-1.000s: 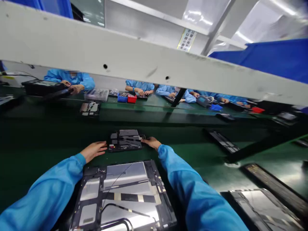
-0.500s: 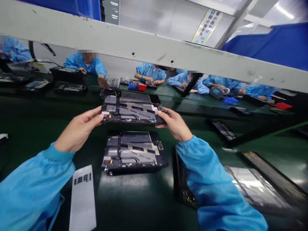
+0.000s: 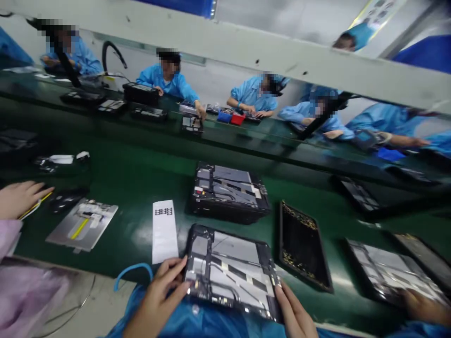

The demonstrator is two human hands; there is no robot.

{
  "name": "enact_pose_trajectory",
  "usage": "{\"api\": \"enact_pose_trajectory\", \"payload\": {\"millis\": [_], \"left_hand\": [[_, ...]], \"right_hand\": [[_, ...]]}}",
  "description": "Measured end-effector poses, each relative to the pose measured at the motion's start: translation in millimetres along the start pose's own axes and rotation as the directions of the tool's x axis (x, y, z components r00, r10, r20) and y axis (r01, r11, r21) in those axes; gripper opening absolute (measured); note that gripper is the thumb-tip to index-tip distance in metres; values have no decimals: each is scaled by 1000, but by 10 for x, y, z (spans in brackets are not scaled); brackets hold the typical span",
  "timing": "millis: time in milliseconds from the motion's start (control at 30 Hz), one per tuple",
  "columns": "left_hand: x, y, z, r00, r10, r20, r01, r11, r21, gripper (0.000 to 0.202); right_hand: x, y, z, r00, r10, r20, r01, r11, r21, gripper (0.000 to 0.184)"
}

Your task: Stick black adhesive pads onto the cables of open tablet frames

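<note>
An opened tablet chassis (image 3: 230,270) with silver shielding and black cables lies at the near edge of the green bench, close to my body. My left hand (image 3: 160,293) grips its left edge, fingers curled onto the frame. My right hand (image 3: 296,314) holds its lower right corner. A second opened tablet chassis (image 3: 229,190) rests on the bench just behind the held one. A white paper strip (image 3: 164,230) with a black printed code lies beside my left hand.
A black tablet back cover (image 3: 303,244) lies to the right, more tablet parts (image 3: 391,272) beyond it under a neighbour's hand (image 3: 423,307). At the left, a silver plate (image 3: 81,224) and another person's hand (image 3: 17,198). Workers in blue coats sit along the far bench (image 3: 246,134).
I have brought the tablet chassis from held-up at arm's length down to the near bench edge by my body. My head has tipped down and turned left.
</note>
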State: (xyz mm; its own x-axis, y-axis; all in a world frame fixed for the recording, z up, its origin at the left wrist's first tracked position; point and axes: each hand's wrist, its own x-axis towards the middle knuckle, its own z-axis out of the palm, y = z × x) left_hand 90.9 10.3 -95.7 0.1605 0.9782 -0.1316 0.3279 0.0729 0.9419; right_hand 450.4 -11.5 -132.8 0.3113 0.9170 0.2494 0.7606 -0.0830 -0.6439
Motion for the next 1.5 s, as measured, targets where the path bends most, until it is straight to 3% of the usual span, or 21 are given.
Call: {"api": "enact_pose_trajectory", "payload": {"millis": [100, 167, 267, 333, 400, 467, 567, 633, 733, 867, 1233, 1333, 1433, 1500], "left_hand": [[174, -106, 75, 1000, -14, 11, 14, 1000, -7, 47], [268, -105, -14, 999, 34, 4, -35, 995, 98, 42], [502, -69, -316, 982, 169, -81, -131, 930, 344, 34], [767, -88, -557, 954, 264, -139, -157, 840, 519, 37], [1030, -167, -750, 952, 293, -87, -163, 728, 666, 46], [1167, -282, -843, 969, 247, -10, -166, 682, 712, 63], [1054, -428, -805, 977, 209, 30, -169, 688, 706, 75], [883, -479, -729, 976, 216, 15, -162, 680, 715, 74], [728, -508, -646, 971, 237, -16, -154, 680, 717, 75], [750, -522, -625, 967, 255, -22, -164, 681, 714, 78], [808, -489, -649, 963, 267, 11, -180, 618, 765, 73], [841, -494, -671, 960, 278, 35, -199, 591, 781, 69], [887, -526, -705, 954, 295, 59, -228, 579, 783, 65], [902, -515, -716, 947, 315, 68, -249, 581, 775, 65]], "right_hand": [[106, 209, 324, 999, -9, 37, 9, 1000, -18, 67], [226, 154, 406, 996, -90, 2, 90, 992, -91, 75], [382, -264, 390, 973, -231, -19, 226, 963, -147, 57], [463, -708, 396, 949, -310, 65, 312, 949, -35, 35], [540, -1179, 481, 878, -414, 240, 387, 909, 153, 16], [617, -1581, 651, 750, -522, 406, 435, 852, 292, 10], [731, -1951, 1013, 584, -619, 524, 493, 784, 377, 10], [798, -2060, 1281, 529, -641, 557, 534, 761, 369, 9], [864, -2125, 1642, 485, -622, 615, 593, 750, 291, 6], [889, -2174, 1900, 485, -576, 658, 649, 741, 170, 5], [881, -2243, 2071, 521, -491, 698, 617, 782, 90, 16], [1042, -2259, 1730, 545, -529, 651, 521, 822, 231, 11], [1147, -2136, 1037, 696, -558, 452, 349, 813, 467, 9], [1063, -1942, 575, 781, -511, 359, 313, 818, 483, 11]]}}
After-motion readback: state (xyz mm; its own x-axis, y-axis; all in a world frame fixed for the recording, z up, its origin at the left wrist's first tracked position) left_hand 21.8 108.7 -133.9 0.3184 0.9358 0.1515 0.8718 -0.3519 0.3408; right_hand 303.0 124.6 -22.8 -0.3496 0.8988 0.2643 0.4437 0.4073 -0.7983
